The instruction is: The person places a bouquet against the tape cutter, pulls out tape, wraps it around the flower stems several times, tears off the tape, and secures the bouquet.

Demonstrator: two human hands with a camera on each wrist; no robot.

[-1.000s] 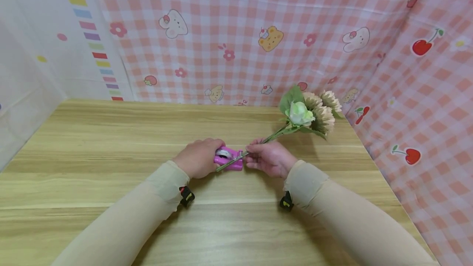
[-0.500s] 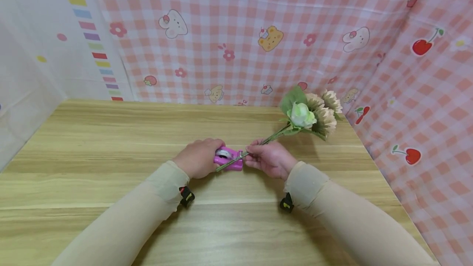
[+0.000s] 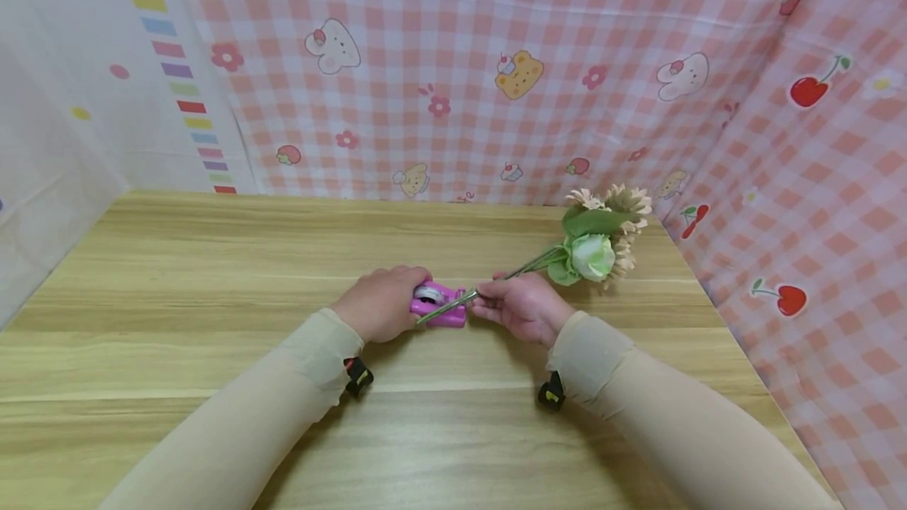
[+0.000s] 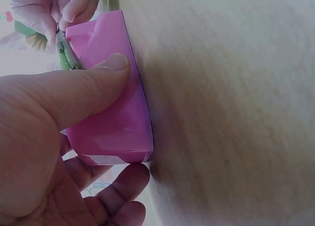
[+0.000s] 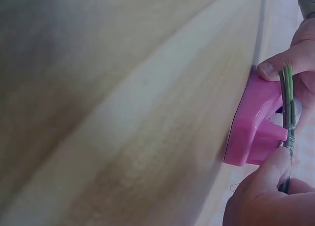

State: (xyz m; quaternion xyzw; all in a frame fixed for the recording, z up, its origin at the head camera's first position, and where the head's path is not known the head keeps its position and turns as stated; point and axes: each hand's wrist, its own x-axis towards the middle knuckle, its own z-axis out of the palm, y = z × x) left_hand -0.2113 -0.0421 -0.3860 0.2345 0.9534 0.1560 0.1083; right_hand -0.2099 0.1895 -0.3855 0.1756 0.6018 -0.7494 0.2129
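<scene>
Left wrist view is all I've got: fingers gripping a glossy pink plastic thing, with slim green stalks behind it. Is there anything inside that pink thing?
Observer: Yes. The head view shows a whitish roll of tape sitting in it; it's a pink plastic tape dispenser.
Visitor: And past the right hand, what do those slim green stalks lead to?
Observer: In the head view, a pale green rose beside a cluster of beige flowers.
</scene>
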